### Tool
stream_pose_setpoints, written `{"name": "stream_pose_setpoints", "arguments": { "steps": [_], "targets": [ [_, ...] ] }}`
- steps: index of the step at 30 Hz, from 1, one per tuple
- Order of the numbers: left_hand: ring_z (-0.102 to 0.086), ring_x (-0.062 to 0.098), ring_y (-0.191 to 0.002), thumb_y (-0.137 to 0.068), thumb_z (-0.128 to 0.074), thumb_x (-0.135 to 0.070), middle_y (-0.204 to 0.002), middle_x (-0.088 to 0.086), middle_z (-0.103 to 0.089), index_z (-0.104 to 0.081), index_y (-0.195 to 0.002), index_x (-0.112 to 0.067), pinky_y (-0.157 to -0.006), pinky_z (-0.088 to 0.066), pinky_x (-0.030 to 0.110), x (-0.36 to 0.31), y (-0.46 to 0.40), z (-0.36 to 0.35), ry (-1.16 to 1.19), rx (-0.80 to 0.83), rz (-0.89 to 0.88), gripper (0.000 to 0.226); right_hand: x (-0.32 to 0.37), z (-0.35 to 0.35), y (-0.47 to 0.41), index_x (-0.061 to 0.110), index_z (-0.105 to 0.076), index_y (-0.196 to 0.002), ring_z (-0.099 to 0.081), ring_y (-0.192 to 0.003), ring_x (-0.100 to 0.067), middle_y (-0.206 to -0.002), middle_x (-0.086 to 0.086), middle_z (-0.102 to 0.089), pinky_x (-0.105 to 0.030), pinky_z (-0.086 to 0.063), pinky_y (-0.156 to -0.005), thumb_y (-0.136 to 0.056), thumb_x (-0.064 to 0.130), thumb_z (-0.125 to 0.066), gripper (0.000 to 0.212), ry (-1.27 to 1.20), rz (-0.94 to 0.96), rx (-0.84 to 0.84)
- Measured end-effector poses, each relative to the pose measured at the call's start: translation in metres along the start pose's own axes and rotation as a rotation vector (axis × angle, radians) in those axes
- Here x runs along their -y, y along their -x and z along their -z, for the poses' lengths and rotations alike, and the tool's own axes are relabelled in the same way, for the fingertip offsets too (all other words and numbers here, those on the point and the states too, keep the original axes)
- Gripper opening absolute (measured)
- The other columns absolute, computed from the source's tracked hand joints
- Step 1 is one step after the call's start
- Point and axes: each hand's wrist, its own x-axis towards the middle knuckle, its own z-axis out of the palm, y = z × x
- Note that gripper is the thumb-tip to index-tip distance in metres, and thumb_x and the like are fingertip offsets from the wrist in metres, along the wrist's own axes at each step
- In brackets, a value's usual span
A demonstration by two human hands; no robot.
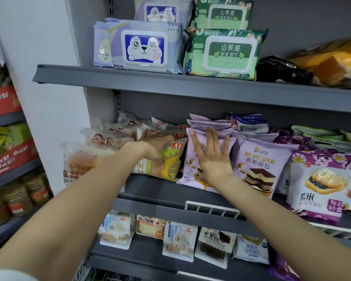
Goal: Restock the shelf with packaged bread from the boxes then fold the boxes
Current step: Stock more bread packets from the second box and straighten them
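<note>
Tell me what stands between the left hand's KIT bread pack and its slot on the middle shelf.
The left hand grips the KIT bread pack, already on the middle shelf. The right hand presses the lilac mousse packs aside; nothing visible blocks it.

I see a tall gray shelf unit (pixel 170 82) in front of me, with a dark gray back wall (pixel 302 27) behind its boards. A white pillar (pixel 34 47) stands just to its left. Past the pillar there is another shelf (pixel 10 118) with red boxes (pixel 2 100) and jars (pixel 16 197) on it. A small white wire fence (pixel 213 208) sits on the front edge of one gray board. The light is soft and even.
</note>
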Motion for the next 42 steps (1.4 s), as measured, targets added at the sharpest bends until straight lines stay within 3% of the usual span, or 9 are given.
{"name": "stream_pose_setpoints", "arguments": {
  "steps": [6, 9, 12, 21, 28, 31, 34, 37, 42],
  "targets": [
    [-0.017, 0.023, -0.142, -0.061, -0.082, -0.042, -0.15, -0.001, -0.024, -0.022, -0.142, -0.035, -0.116, -0.013, 0.045, -0.007, 0.007, 0.0, 0.047, -0.025, 0.011, 0.101, 0.0, -0.007, -0.001, 0.021, -0.015, -0.149, -0.039, -0.135, -0.035, -0.142, -0.026, -0.041, -0.063, -0.016, -0.107, -0.042, 0.05, -0.085, 0.13, 0.028, 0.025, -0.03],
    [-0.012, 0.023, -0.144, -0.062, -0.08, -0.048, -0.153, 0.001, -0.019, -0.013, -0.147, -0.033, -0.117, -0.01, 0.043, -0.018, 0.011, 0.007, 0.126, -0.121, -0.03, 0.109, -0.008, 0.002, 0.0, 0.021, 0.003, -0.149, -0.023, -0.143, -0.036, -0.151, -0.027, -0.025, -0.064, -0.015, -0.11, -0.055, 0.051, -0.08, 0.129, -0.058, 0.072, -0.023],
    [-0.024, 0.025, -0.141, -0.073, -0.073, -0.049, -0.153, 0.002, -0.026, -0.018, -0.147, -0.03, -0.113, -0.023, 0.037, -0.023, 0.008, 0.006, 0.18, -0.141, -0.002, 0.094, -0.018, 0.017, -0.005, 0.024, 0.024, -0.146, 0.005, -0.147, -0.032, -0.156, -0.019, 0.002, -0.058, 0.005, -0.114, -0.076, 0.057, -0.064, 0.118, -0.179, 0.105, 0.076],
    [-0.055, 0.031, -0.115, -0.087, -0.053, -0.018, -0.124, 0.007, -0.059, -0.056, -0.121, -0.02, -0.095, -0.046, 0.038, 0.007, 0.033, 0.016, 0.257, -0.546, 0.07, 0.035, 0.021, 0.052, -0.031, 0.017, -0.01, -0.152, -0.014, -0.143, -0.032, -0.156, -0.011, -0.012, -0.038, -0.013, -0.118, -0.085, 0.031, -0.062, 0.085, -0.457, 0.177, -0.078],
    [-0.003, 0.028, -0.146, -0.074, -0.064, -0.057, -0.158, 0.005, -0.01, -0.015, -0.15, -0.029, -0.117, -0.005, 0.048, 0.058, 0.052, 0.018, -0.071, 0.0, 0.241, 0.095, 0.082, 0.046, -0.057, 0.019, -0.003, -0.152, -0.012, -0.144, -0.032, -0.156, -0.013, -0.014, -0.04, -0.004, -0.119, -0.073, 0.061, -0.065, 0.109, -0.31, 0.293, 0.215],
    [-0.023, 0.03, -0.142, -0.077, -0.062, -0.061, -0.154, 0.007, -0.027, -0.028, -0.147, -0.026, -0.115, -0.019, 0.047, 0.068, 0.05, 0.017, -0.007, 0.138, 0.269, 0.086, 0.1, 0.033, -0.065, 0.018, -0.001, -0.152, -0.019, -0.143, -0.029, -0.155, -0.011, -0.021, -0.039, -0.011, -0.117, -0.07, 0.057, -0.07, 0.114, -0.275, 0.233, 0.305],
    [-0.049, 0.028, -0.121, -0.079, -0.067, -0.051, -0.138, 0.007, -0.049, -0.02, -0.147, -0.031, -0.097, -0.043, 0.037, 0.076, 0.043, 0.009, 0.109, 0.03, 0.196, 0.085, 0.105, 0.027, -0.07, 0.02, -0.003, -0.15, -0.019, -0.142, -0.031, -0.154, -0.011, -0.021, -0.041, -0.016, -0.117, -0.068, 0.051, -0.074, 0.113, -0.27, 0.123, 0.349],
    [-0.049, 0.03, -0.123, -0.082, -0.061, -0.053, -0.14, 0.006, -0.049, -0.007, -0.147, -0.043, -0.101, -0.041, 0.037, 0.08, 0.045, 0.006, 0.252, -0.055, 0.149, 0.084, 0.106, 0.03, -0.07, 0.018, -0.003, -0.15, -0.019, -0.142, -0.031, -0.153, -0.012, -0.021, -0.044, -0.012, -0.119, -0.069, 0.046, -0.074, 0.111, -0.245, 0.1, 0.378],
    [-0.039, 0.026, -0.133, -0.074, -0.027, -0.071, -0.143, 0.005, -0.047, -0.037, -0.14, -0.03, -0.11, -0.028, 0.041, 0.113, 0.081, 0.001, 0.196, -0.403, 0.169, 0.078, 0.108, 0.049, -0.06, 0.02, 0.002, -0.152, 0.002, -0.147, -0.026, -0.159, -0.005, 0.001, -0.041, 0.001, -0.12, -0.081, 0.042, -0.062, 0.098, -0.468, 0.273, 0.243]
  ]
}}
